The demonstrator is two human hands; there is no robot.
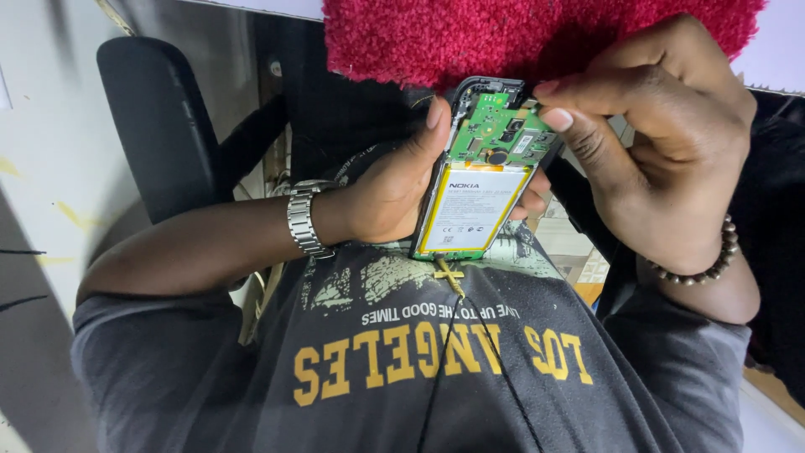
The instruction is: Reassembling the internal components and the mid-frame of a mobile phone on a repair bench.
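Left hand (387, 197): wrapped round the opened phone (480, 172) from its nine o'clock side, thumb along the edge, fingertips showing at three o'clock
Right hand (650, 126): fingers pinched narrow, thumb and forefinger tips (555, 117) touching the upper corner of the green circuit board (499, 126) at about one o'clock
Phone: held upright in the air in front of the person's chest, back cover off, white battery (474, 210) filling the lower part, board above it
Doing it well: in my judgement the pinch should stay on the board's edge, clear of the small parts, while the other hand keeps the frame steady
Wrists: metal watch (303, 220) at nine o'clock of the phone, dark bead bracelet (700, 264) at four o'clock
Around: red fuzzy cloth (537, 33) at twelve o'clock, grey printed shirt (436, 369) at six o'clock with a gold cross pendant (449, 275) just under the phone, black chair back (159, 117) at ten o'clock
In the way: nothing lies between the fingers and the board
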